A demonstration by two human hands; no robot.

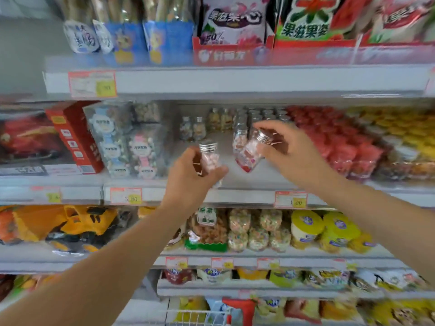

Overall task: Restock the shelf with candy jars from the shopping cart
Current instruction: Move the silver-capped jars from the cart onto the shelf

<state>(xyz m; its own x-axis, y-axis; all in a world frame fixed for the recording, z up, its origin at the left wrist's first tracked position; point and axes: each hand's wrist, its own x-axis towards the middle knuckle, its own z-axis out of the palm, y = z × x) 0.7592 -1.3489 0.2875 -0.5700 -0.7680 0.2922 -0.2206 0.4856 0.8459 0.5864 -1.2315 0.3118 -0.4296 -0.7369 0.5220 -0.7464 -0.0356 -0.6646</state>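
My left hand (191,175) grips a small clear candy jar (210,158) with a silver screw cap, held upright in front of the middle shelf (247,182). My right hand (292,149) pinches a second candy jar (250,154) by its silver cap; it tilts left, pink and red sweets inside. Both jars hang above the shelf's bare front area. Several more silver-capped jars (240,135) stand in rows further back on that shelf. A corner of the shopping cart (200,317) shows at the bottom edge.
Clear boxes of sweets (131,142) and a red carton (73,137) stand left of the bare spot. Red packets (336,147) and yellow tubs fill the right. Price tags line the shelf edges. Snack bags fill the shelves above and below.
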